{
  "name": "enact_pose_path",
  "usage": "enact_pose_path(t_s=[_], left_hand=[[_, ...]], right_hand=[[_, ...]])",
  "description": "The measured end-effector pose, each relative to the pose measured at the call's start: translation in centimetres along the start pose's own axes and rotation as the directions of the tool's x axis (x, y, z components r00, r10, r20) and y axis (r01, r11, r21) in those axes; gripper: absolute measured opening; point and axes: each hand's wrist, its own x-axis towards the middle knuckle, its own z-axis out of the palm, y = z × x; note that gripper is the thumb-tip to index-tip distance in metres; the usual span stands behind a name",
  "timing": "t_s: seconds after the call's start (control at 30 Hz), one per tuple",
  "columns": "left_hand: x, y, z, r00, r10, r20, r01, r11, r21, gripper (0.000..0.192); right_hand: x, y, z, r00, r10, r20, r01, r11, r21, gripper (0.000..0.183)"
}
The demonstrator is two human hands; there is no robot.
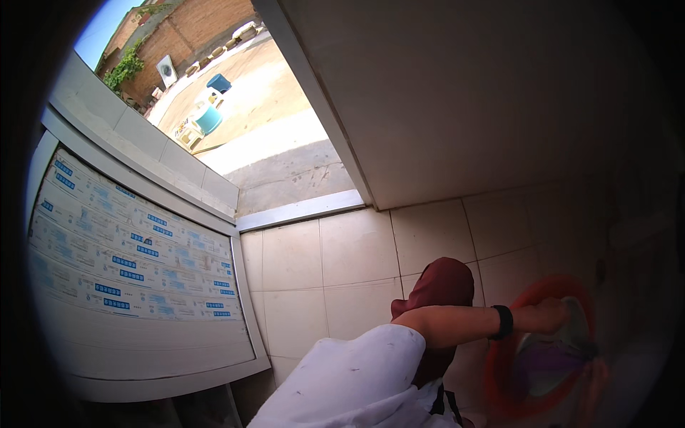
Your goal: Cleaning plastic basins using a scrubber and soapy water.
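At the lower right is a red-orange basin (500, 369), blurred and in deep shadow. Over its opening, near the upper rim, my left hand (548, 316) has its fingers curled; whether it holds anything is hidden. A black band (502, 322) circles that wrist. My right hand (594, 377), dim and smeared, is at the basin's right side, close to a dark part of the contents. Inside lies something purple (548, 361), perhaps cloth, with paler matter around it. Maroon cloth (441, 286), apparently a trouser leg, shows behind my left forearm.
A metal-framed door panel (144, 369) with printed film stands at left. The doorway's metal sill (299, 210) borders the tiled floor (358, 257). A pale wall or panel (455, 96) rises at right. Outside are a turquoise tub (208, 118), a blue bucket (219, 83) and pale stools (189, 135).
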Motion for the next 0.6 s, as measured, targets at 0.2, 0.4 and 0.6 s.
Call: enact_pose_path(t_s=[0.2,0.4,0.6], left_hand=[[0.5,-5.8,-6.8,0.98,0.115,-0.162,-0.101,0.991,0.092,0.016],[0.6,-2.0,-4.2,0.998,0.017,0.061,-0.022,0.997,0.078,0.02],[1.6,-0.4,2.0,0.989,0.052,0.139,-0.057,0.998,0.034,0.014]], right_hand=[[0.3,-2.7,7.3,0.957,-0.106,0.269,0.023,0.955,0.294,0.029],[-3.3,-1.7,3.0,0.975,-0.058,0.214,0.004,0.97,0.243,0.029],[-5.2,0.9,-3.1,0.989,-0.044,0.143,0.001,0.957,0.289,0.027]])
